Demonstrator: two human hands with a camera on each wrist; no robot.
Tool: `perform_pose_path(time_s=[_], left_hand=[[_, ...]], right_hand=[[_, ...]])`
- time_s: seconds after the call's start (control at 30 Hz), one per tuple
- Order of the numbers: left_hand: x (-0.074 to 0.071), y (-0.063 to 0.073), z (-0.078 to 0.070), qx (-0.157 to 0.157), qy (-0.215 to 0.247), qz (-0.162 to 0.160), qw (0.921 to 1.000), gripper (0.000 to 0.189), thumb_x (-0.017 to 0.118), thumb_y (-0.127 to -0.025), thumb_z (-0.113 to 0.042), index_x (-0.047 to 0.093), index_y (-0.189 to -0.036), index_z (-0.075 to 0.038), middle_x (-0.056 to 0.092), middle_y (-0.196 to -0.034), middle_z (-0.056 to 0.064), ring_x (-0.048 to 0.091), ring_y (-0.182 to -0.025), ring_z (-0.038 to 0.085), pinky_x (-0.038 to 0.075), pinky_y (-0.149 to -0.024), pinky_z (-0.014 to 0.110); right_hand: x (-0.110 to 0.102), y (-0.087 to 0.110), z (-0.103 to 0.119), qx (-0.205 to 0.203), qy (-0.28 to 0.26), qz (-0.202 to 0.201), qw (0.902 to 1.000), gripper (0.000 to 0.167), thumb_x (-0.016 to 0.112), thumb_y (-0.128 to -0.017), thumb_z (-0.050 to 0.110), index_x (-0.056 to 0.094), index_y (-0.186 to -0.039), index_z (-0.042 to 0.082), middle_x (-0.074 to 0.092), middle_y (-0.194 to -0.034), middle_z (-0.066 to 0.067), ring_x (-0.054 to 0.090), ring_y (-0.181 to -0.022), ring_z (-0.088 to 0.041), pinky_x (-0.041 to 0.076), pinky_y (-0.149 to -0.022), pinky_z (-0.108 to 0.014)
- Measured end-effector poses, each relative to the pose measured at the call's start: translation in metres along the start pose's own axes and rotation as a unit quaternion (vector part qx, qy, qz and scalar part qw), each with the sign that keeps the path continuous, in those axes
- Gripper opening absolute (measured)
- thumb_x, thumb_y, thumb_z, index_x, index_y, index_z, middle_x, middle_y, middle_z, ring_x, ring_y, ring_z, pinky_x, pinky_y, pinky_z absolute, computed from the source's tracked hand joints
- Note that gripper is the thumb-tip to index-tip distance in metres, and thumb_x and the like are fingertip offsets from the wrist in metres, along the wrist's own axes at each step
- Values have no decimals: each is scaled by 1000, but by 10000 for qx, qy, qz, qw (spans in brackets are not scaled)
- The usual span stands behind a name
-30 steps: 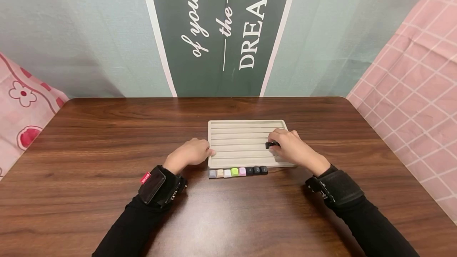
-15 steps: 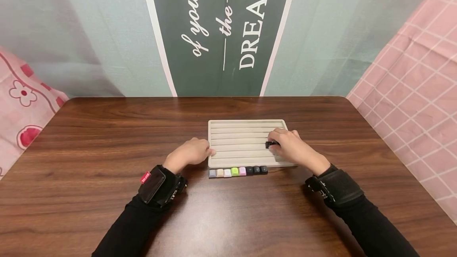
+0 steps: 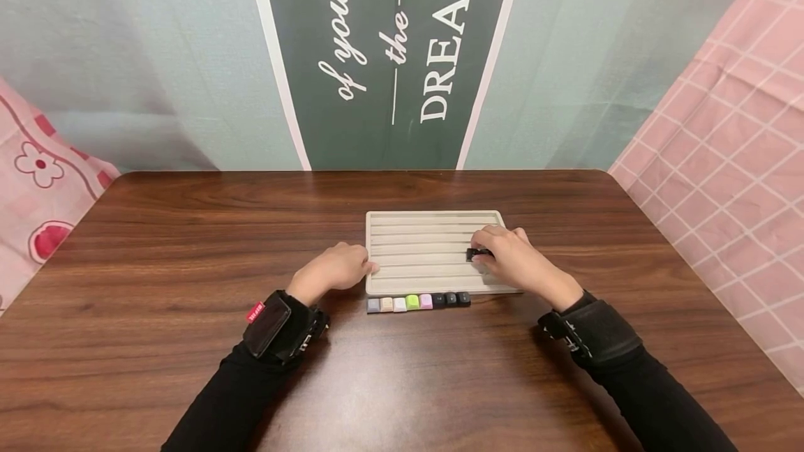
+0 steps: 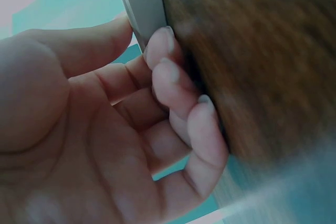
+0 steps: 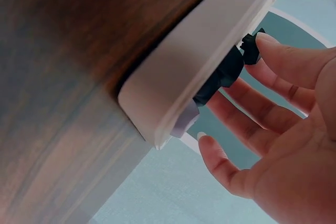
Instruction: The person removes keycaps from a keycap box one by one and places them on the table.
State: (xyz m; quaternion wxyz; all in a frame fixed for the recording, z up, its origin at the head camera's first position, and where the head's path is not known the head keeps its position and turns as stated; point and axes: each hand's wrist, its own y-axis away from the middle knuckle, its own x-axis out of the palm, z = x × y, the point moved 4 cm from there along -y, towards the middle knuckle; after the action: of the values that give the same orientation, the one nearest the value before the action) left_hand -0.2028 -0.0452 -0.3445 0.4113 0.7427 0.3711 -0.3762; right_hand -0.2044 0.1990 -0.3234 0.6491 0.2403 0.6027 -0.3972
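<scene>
We see two hands: the left hand [image 3: 336, 267] pinches the left edge of one cream tray [image 3: 421, 257]; the right hand [image 3: 515, 260] holds a black keycap [image 5: 251, 51] between thumb and fingers over the tray's right half, its facing unclear to us. The right wrist view shows one lilac keycap [image 5: 185, 119] and dark keycaps [image 5: 228, 69], too overlapped to count, above the rim. Eight keycaps [image 3: 412, 302] line the near edge, their row and the tray's long axis parallel to the table's [image 3: 188, 257] far edge. On one banner [image 3: 389, 148] beyond, we read sideways "of your", "the", "DREAM"
</scene>
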Motion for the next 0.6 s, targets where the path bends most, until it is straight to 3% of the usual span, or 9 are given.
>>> perform_pose_path(time_s=[0.6], left_hand=[[3, -1, 1, 15, -34, -75, 10000, 26, 48, -95, -27, 61, -89, -5, 55, -81, 5, 50, -75, 20, 41, -71, 35]], right_hand=[[-7, 8, 10, -364, -2, -505, 9981, 17, 73, -76, 7, 60, -88, 7, 56, -89, -5, 52, -84, -21, 31, -68, -40]])
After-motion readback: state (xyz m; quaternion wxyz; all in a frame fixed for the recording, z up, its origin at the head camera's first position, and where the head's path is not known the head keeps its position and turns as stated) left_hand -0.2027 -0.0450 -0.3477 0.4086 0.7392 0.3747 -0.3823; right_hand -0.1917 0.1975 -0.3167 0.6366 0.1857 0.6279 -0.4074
